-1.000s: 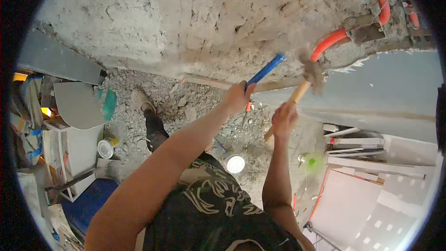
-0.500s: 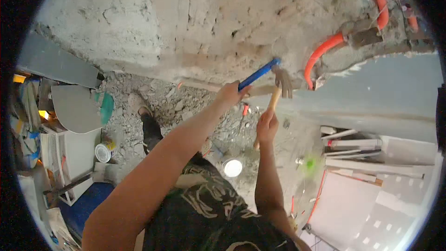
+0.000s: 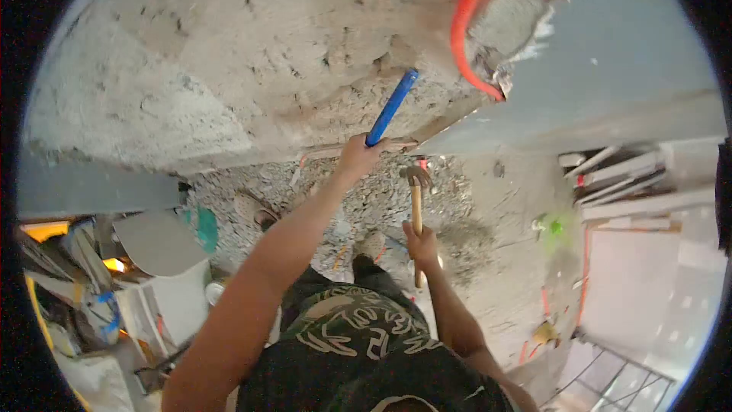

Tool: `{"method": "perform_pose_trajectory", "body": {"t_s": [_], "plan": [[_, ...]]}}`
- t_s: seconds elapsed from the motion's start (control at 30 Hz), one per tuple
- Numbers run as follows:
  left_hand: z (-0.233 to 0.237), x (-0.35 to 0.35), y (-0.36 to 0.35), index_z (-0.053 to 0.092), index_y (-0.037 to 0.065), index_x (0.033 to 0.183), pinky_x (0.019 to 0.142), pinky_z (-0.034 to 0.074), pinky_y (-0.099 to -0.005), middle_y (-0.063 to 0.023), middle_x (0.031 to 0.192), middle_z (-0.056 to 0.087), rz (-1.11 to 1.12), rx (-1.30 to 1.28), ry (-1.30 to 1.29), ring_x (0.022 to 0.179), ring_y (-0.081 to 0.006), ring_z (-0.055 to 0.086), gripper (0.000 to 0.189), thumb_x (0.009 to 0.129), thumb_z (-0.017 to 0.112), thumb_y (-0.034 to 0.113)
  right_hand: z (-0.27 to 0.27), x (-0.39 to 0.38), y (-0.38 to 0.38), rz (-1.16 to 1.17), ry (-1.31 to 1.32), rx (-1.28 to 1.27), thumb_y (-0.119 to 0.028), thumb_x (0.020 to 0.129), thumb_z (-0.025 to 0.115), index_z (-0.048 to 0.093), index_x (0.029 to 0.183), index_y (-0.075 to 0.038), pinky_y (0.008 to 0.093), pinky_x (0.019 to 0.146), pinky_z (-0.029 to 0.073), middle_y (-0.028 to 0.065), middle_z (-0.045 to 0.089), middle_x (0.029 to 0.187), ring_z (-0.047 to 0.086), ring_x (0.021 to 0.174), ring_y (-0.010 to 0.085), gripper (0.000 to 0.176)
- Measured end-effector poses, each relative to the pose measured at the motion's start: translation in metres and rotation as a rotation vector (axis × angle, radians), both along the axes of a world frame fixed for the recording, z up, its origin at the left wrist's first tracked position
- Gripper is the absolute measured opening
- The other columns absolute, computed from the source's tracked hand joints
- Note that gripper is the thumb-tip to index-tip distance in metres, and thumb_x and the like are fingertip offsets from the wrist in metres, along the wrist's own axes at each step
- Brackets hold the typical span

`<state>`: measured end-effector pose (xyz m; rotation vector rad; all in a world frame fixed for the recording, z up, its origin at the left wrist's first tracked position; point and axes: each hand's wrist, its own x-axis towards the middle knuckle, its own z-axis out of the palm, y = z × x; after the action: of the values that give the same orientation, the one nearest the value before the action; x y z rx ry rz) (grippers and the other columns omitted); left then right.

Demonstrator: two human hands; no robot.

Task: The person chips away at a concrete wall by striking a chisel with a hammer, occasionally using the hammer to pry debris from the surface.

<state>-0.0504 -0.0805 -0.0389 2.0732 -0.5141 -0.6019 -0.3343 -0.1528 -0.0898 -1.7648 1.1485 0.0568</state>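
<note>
The left hand (image 3: 358,159) gripped a blue bar (image 3: 392,107) slanting toward the rough wall (image 3: 290,46); whether its tip touched was hard to tell. The right hand (image 3: 422,246) clasped a claw hammer (image 3: 416,204) by its wooden handle, head apart from the bar.

I have the left arm (image 3: 263,278) extended forward and inward, elbow slightly bent; the left hand (image 3: 358,157) is clenched in a grip. I read the right arm (image 3: 460,317) as angled inward, its right hand (image 3: 422,246) likewise clenched, lower in view, apart from the left.
</note>
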Motion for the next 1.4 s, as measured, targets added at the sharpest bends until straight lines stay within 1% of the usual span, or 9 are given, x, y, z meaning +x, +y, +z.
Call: {"method": "perform_pose_trajectory", "body": {"t_s": [0.1, 0.27, 0.57, 0.7, 0.73, 0.83, 0.97, 1.17, 1.4], "plan": [[0.004, 0.004, -0.010, 0.066, 0.000, 0.085, 0.053, 0.044, -0.0400, -0.0112, 0.060, 0.057, -0.013, -0.061, 0.403, 0.052, -0.0219, 0.054, 0.041, 0.089, 0.070, 0.040, -0.026, -0.017, -0.005, 0.036, 0.137, -0.121, -0.048, 0.089, 0.064, 0.067, 0.082, 0.006, 0.0447, 0.060, 0.051, 0.0250, 0.064, 0.068, 0.068, 0.066, 0.0359, 0.055], [-0.014, 0.045, 0.004, 0.069, 0.001, 0.081, 0.058, 0.048, -0.0395, -0.0153, 0.064, 0.064, 0.047, 0.092, -0.417, 0.062, -0.0218, 0.064, 0.032, 0.088, 0.072, 0.032, -0.077, -0.067, -0.019, 0.204, 0.260, -0.051, -0.049, 0.091, 0.058, 0.068, 0.086, 0.006, 0.0536, 0.070, 0.051, 0.0295, 0.066, 0.079, 0.066, 0.081, 0.0468, 0.055], [0.002, 0.017, -0.014, 0.064, 0.002, 0.073, 0.052, 0.043, -0.0348, -0.0062, 0.055, 0.055, 0.048, -0.001, -0.239, 0.051, -0.0161, 0.053, 0.037, 0.087, 0.074, 0.035, -0.087, -0.104, 0.009, 0.287, 0.395, 0.027, -0.055, 0.091, 0.055, 0.068, 0.095, 0.003, 0.0536, 0.077, 0.051, 0.0299, 0.067, 0.095, 0.066, 0.091, 0.0454, 0.059], [-0.037, 0.017, -0.009, 0.062, 0.003, 0.071, 0.051, 0.042, -0.0356, -0.0053, 0.054, 0.053, 0.051, -0.058, -0.402, 0.050, -0.0146, 0.050, 0.038, 0.087, 0.075, 0.035, -0.216, -0.141, 0.036, 0.426, 0.277, -0.220, -0.052, 0.092, 0.053, 0.067, 0.104, 0.003, 0.0529, 0.080, 0.052, 0.0272, 0.066, 0.096, 0.066, 0.087, 0.0458, 0.058], [-0.047, 0.027, -0.004, 0.062, 0.003, 0.070, 0.051, 0.041, -0.0357, -0.0045, 0.054, 0.052, 0.052, -0.065, -0.271, 0.050, -0.0140, 0.050, 0.039, 0.087, 0.075, 0.035, -0.153, -0.118, 0.022, 0.343, 0.381, 0.029, -0.050, 0.093, 0.052, 0.067, 0.108, 0.000, 0.0543, 0.081, 0.052, 0.0269, 0.066, 0.102, 0.065, 0.090, 0.0469, 0.055], [-0.029, 0.030, 0.004, 0.060, 0.002, 0.067, 0.049, 0.039, -0.0350, -0.0032, 0.053, 0.050, -0.015, -0.022, -0.266, 0.049, -0.0132, 0.047, 0.040, 0.087, 0.075, 0.034, -0.211, -0.124, 0.030, 0.540, 0.295, -0.107, -0.051, 0.093, 0.053, 0.068, 0.106, 0.000, 0.0544, 0.082, 0.051, 0.0270, 0.066, 0.104, 0.064, 0.096, 0.0460, 0.054], [0.013, 0.024, 0.001, 0.058, 0.002, 0.065, 0.045, 0.033, -0.0334, -0.0026, 0.051, 0.047, 0.184, -0.287, -0.179, 0.046, -0.0130, 0.042, 0.042, 0.088, 0.074, 0.034, -0.159, -0.098, 0.021, 0.241, 0.348, 0.017, -0.056, 0.088, 0.058, 0.069, 0.101, 0.002, 0.0510, 0.084, 0.052, 0.0280, 0.066, 0.106, 0.064, 0.101, 0.0439, 0.060], [0.032, -0.013, 0.006, 0.063, 0.003, 0.091, 0.058, 0.050, -0.0429, -0.0180, 0.066, 0.064, -0.410, 0.153, -0.601, 0.063, -0.0358, 0.065, 0.036, 0.087, 0.070, 0.039, -0.115, -0.078, 0.020, 0.014, 0.283, -0.010, -0.060, 0.083, 0.061, 0.071, 0.090, 0.003, 0.0494, 0.082, 0.053, 0.0267, 0.069, 0.088, 0.067, 0.090, 0.0459, 0.065], [-0.016, -0.068, 0.134, 0.066, 0.004, 0.096, 0.070, 0.049, -0.0485, -0.0208, 0.073, 0.066, -0.407, 0.470, -0.291, 0.074, -0.0411, 0.065, 0.049, 0.087, 0.063, 0.052, -0.184, -0.124, 0.005, 0.357, 0.160, 0.017, -0.049, 0.085, 0.066, 0.070, 0.090, 0.005, 0.0510, 0.060, 0.057, 0.0224, 0.069, 0.078, 0.069, 0.064, 0.0369, 0.054]]}}
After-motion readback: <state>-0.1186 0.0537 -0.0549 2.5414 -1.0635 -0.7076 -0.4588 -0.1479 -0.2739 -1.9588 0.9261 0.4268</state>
